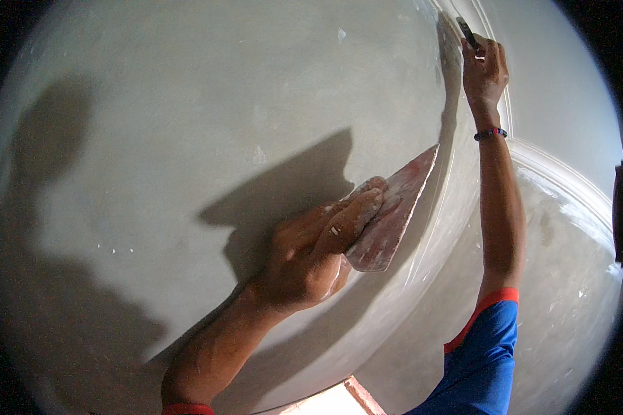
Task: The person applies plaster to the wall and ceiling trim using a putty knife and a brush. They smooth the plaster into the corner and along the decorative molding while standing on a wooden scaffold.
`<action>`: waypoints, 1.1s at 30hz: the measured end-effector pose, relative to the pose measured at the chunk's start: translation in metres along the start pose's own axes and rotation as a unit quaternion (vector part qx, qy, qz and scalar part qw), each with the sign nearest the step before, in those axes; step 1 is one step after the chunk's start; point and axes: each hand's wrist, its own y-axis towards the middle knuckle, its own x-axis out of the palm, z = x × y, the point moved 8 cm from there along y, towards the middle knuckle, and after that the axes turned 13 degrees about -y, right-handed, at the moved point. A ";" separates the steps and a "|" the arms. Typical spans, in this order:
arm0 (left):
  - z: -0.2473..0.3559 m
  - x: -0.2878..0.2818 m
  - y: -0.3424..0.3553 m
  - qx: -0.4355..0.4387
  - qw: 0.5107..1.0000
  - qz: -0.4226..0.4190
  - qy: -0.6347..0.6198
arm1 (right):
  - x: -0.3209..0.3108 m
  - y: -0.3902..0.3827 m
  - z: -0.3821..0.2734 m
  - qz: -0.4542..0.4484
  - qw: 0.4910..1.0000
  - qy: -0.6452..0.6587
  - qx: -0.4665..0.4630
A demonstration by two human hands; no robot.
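Note:
My left hand point(315, 252) grips a broad, flat plastering blade point(398, 214), reddish and smeared with white material, held near the grey wall point(277, 83). My right hand point(484, 72) is raised high, its fingers closed on a small dark-handled tool point(467, 31) against the white moulding point(491, 21) where wall meets ceiling; the tool's working end is too small to make out clearly. A beaded bracelet point(490, 133) circles my right wrist.
The white ceiling point(554, 76) spans the upper right, with moulding continuing along a second wall point(567, 290) streaked white near its top. A bright opening point(325, 401) shows at the bottom edge. A dark object point(619, 214) sits at the far right rim.

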 end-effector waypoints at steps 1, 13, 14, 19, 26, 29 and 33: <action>0.000 0.000 0.000 0.000 1.000 0.000 0.002 | 0.001 0.004 -0.003 0.008 1.000 0.001 -0.008; 0.003 -0.001 0.001 0.007 1.000 -0.006 0.016 | 0.009 -0.013 0.002 -0.071 0.994 -0.087 0.000; 0.003 -0.001 0.001 0.005 1.000 -0.005 0.013 | 0.007 -0.018 0.009 -0.080 0.992 -0.097 0.006; 0.004 0.000 0.004 0.017 1.000 0.007 0.013 | -0.006 -0.024 0.015 -0.044 0.996 -0.071 0.030; 0.006 -0.001 0.006 0.025 0.999 0.007 0.025 | 0.014 0.021 -0.032 -0.044 0.990 -0.133 -0.008; 0.003 -0.001 0.004 0.014 1.000 0.010 0.007 | 0.020 0.012 -0.022 -0.067 0.992 -0.105 -0.025; 0.004 -0.002 0.005 0.000 1.000 -0.003 0.013 | 0.010 -0.008 -0.007 -0.063 0.994 -0.079 -0.033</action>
